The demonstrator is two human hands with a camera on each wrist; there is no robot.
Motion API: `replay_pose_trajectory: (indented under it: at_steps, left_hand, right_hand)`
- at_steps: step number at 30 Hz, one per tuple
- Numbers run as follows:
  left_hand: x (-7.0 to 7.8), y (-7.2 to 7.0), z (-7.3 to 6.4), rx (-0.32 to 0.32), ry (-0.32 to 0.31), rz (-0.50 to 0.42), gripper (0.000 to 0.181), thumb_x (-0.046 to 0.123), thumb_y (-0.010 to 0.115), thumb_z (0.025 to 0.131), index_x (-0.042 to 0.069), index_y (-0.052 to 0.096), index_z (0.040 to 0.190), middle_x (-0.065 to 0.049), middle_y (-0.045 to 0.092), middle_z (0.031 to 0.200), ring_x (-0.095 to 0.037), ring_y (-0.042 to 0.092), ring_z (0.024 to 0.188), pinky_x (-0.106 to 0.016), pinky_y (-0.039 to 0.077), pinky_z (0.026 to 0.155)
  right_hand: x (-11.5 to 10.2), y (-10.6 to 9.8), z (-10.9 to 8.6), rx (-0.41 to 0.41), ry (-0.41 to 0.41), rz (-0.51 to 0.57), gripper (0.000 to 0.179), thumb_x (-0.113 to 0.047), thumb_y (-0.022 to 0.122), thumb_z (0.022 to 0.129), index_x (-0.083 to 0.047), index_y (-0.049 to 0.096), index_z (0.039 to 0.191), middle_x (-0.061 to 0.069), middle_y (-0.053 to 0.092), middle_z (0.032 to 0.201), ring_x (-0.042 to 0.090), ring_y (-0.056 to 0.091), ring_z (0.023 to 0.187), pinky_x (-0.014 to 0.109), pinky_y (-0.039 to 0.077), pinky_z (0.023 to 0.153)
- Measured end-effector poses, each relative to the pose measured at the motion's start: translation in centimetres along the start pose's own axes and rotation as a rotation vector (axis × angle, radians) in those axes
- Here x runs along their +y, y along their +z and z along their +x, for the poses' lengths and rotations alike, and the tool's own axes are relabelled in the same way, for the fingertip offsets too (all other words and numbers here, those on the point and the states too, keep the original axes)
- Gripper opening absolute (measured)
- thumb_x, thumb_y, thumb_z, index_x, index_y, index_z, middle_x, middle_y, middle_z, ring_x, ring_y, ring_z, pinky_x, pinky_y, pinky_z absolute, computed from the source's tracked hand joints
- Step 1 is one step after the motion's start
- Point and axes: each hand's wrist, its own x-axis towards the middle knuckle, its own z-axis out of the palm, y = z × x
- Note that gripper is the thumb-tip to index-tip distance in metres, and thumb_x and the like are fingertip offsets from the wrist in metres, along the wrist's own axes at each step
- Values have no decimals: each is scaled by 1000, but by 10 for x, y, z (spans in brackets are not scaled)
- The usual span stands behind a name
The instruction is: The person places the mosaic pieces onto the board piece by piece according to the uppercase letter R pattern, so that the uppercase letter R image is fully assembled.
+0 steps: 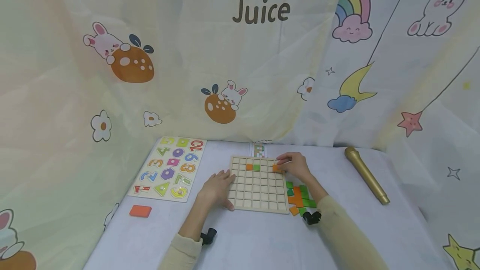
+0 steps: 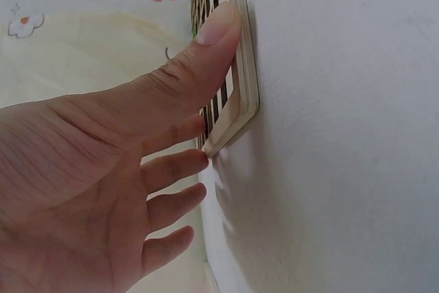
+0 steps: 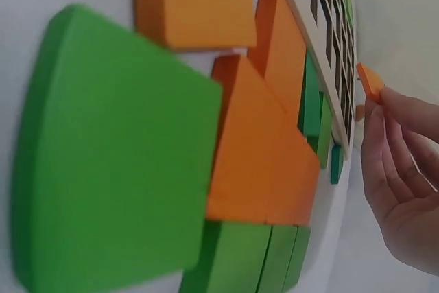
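A wooden grid board [image 1: 258, 186] lies on the table; an orange tile [image 1: 249, 167] and a green tile [image 1: 256, 167] sit side by side in its upper squares. My left hand [image 1: 217, 188] rests at the board's left side, fingers spread, thumb [image 2: 216, 29] touching its edge. Between thumb and fingertips, my right hand [image 1: 295, 165] pinches a small orange tile [image 3: 371, 83], tilted above the board's upper right squares. Loose orange tiles [image 1: 297, 197] and green tiles [image 1: 304, 193] lie against the board's right side, below my right forearm.
Left of the board lies a number and shape puzzle [image 1: 168, 170], with a red block [image 1: 140, 211] in front of it. A gold microphone [image 1: 367, 176] lies at the right. Behind the board, a small patterned card [image 1: 259, 150] shows near the printed curtain [image 1: 180, 95].
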Motion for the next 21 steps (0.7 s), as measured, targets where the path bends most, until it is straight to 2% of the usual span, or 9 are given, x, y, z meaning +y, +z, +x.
replay_pose_trajectory:
  at_steps: [7, 13, 21]
  left_hand:
    - [-1, 0, 0, 2, -6, 8, 116, 45, 100, 57, 10, 49, 156, -15, 39, 165, -35, 31, 155, -52, 25, 128]
    - [0, 1, 0, -2, -6, 26, 116, 46, 99, 58, 10, 49, 156, -14, 39, 165, -35, 31, 155, -52, 26, 128]
    - [1, 0, 0, -1, -8, 25, 116, 47, 99, 58, 10, 49, 156, -15, 39, 165, -35, 31, 155, -52, 26, 128]
  right_hand:
    - [-6, 21, 6, -21, -18, -26, 29, -7, 84, 86, -1, 77, 113, 10, 79, 96, 20, 73, 86, 29, 61, 75]
    - [-9, 33, 11, 0, -25, -43, 26, -7, 86, 85, -3, 78, 110, 6, 79, 92, 19, 73, 84, 29, 62, 74]
    - [-12, 41, 16, 1, -35, -115, 21, -11, 84, 88, -7, 79, 107, 1, 77, 89, 19, 72, 84, 40, 62, 82]
